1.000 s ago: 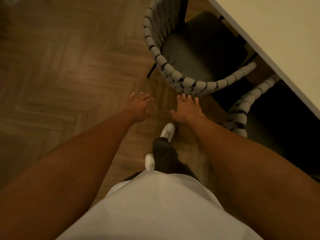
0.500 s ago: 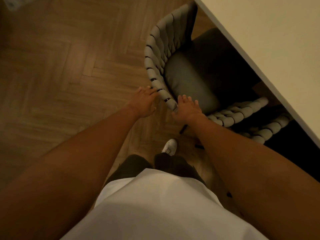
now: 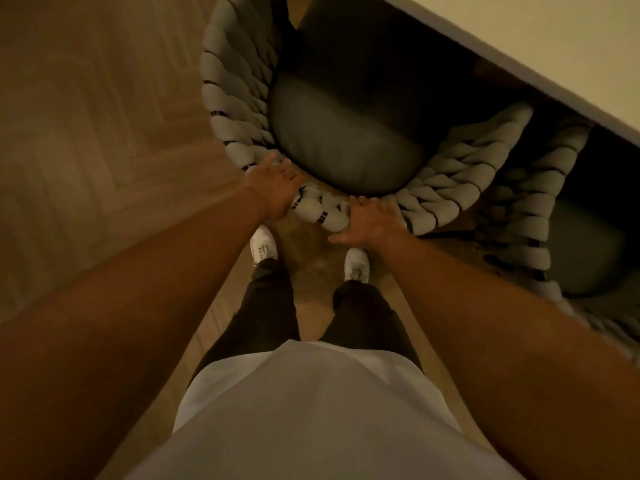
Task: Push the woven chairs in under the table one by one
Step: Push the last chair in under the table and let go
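A woven chair (image 3: 239, 109) with thick grey braided cords and a dark seat cushion (image 3: 343, 150) stands in front of me, its front partly under the pale table (image 3: 554, 46) at the upper right. My left hand (image 3: 273, 188) grips the curved woven backrest on its left side, fingers curled over the rim. My right hand (image 3: 374, 220) grips the same backrest a little to the right, thumb spread outward. A second woven chair (image 3: 526, 209) sits to the right, further under the table.
Herringbone wooden floor (image 3: 104, 133) spreads to the left. My two white shoes (image 3: 263, 247) stand just behind the chair's back. The table's edge runs diagonally from the top centre to the right side.
Both hands went from hovering open near the backrest to gripping its rim. I stepped closer, and the chair now sits right below me.
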### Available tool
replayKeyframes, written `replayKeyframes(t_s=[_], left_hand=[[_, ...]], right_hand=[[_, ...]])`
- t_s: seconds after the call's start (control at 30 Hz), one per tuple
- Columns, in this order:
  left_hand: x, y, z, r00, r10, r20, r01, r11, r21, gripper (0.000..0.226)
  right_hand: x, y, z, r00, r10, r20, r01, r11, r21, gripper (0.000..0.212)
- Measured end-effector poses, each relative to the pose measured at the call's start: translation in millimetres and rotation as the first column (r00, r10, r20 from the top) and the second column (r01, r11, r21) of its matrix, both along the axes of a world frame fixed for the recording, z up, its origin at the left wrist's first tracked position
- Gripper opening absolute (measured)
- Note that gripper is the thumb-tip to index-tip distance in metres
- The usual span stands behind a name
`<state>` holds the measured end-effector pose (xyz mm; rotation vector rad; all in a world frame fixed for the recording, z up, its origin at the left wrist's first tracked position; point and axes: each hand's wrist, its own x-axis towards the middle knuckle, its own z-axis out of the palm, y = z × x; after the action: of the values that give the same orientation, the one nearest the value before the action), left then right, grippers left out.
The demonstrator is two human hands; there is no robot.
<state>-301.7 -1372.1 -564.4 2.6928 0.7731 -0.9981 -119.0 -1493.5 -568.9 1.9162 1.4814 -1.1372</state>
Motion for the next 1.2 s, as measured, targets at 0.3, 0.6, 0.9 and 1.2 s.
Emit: replayKeyframes(t_s=[0.3, 0.6, 0.9, 1.2], left_hand=[[-5.3, 28.5, 5.5, 0.999, -0.051, -0.017, 0.049, 0.991, -0.128, 0.051], [-28.0, 62.4, 5.8, 0.991, -0.12, -0.054, 0.118, 0.992, -0.033, 0.053], [-13.5, 80.2, 11.0, 0.998, -0.032, -0.058, 0.032, 0.999, -0.005, 0.047], [16.8, 19.3, -2.7, 0.999, -0.026, -0.03, 0.025, 0.999, -0.037, 0.051]], right_hand=[[-18.0, -3.0, -6.3, 0.986, -0.107, 0.126, 0.109, 0.994, -0.011, 0.084], [-43.6, 25.1, 15.0, 0.998, -0.061, 0.035, 0.06, 0.997, 0.04, 0.073], [-22.0, 53.0, 13.9, 1.0, -0.006, -0.015, 0.007, 0.996, 0.094, 0.074], [22.5, 1.8, 8.7, 0.998, 0.041, 0.04, -0.043, 0.999, 0.032, 0.075]])
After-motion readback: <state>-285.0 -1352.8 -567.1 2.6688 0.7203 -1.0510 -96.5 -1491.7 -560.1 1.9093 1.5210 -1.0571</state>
